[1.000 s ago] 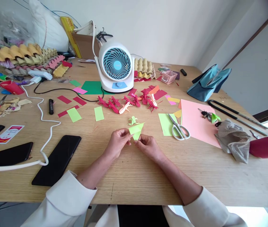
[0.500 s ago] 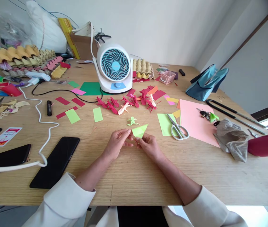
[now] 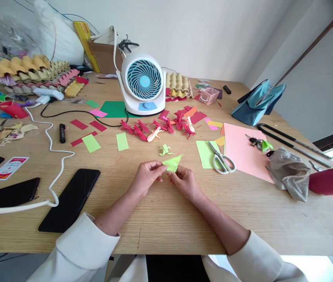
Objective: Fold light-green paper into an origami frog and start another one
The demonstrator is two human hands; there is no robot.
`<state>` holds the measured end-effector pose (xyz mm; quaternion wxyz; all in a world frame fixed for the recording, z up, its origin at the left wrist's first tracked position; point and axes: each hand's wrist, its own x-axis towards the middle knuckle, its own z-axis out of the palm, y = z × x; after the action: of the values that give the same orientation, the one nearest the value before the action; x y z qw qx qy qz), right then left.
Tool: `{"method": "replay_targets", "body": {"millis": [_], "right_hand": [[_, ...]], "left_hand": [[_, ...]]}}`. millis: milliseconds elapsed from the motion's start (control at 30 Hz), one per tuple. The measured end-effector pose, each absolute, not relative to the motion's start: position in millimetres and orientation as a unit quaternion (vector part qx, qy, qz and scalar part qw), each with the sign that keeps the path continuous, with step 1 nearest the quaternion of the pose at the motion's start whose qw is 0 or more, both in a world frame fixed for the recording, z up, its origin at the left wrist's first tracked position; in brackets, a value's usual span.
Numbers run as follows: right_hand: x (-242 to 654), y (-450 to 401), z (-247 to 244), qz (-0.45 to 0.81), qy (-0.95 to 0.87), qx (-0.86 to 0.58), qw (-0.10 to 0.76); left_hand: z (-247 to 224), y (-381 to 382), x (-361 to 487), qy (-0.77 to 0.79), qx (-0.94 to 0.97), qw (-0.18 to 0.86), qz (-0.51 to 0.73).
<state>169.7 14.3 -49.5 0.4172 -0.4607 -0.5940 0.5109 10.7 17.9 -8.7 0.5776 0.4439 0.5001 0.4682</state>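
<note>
A folded light-green sheet of paper [image 3: 173, 163] is held just above the table between both hands. My left hand [image 3: 148, 175] pinches its left corner between thumb and fingers. From the lower right, my right hand [image 3: 185, 181] grips the lower edge, with its thumb on the near side. Just beyond the paper stands a small light-green origami frog [image 3: 165, 149]. Farther back lies a cluster of red folded paper figures [image 3: 139, 132], with a pale pink one [image 3: 153, 134] among them.
White-handled scissors [image 3: 221, 157] lie partly over a green sheet [image 3: 203, 154], beside a large pink sheet [image 3: 242, 152]. A white fan [image 3: 145, 84] stands at the back. On the left are a black phone [image 3: 69, 201], a white cable [image 3: 55, 150] and a marker [image 3: 62, 133].
My left thumb has slid slightly right onto the green paper, and its fingers have drawn in. The paper has dipped and tilted a little. The view has shifted slightly.
</note>
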Motion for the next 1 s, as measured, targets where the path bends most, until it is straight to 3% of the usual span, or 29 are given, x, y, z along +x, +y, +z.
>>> {"method": "replay_targets", "body": {"millis": [367, 733, 1000], "right_hand": [[171.4, 13.2, -45.4, 0.500, -0.602, -0.460, 0.419], [169.1, 18.7, -38.8, 0.548, -0.513, -0.434, 0.498], [170.9, 18.8, -36.7, 0.551, -0.517, -0.422, 0.500]], "left_hand": [[-12.1, 20.6, 8.3, 0.491, 0.479, 0.567, 0.455], [-17.7, 17.5, 10.1, 0.509, 0.558, 0.471, 0.456], [-20.0, 17.9, 11.1, 0.489, 0.562, 0.516, 0.423]]}}
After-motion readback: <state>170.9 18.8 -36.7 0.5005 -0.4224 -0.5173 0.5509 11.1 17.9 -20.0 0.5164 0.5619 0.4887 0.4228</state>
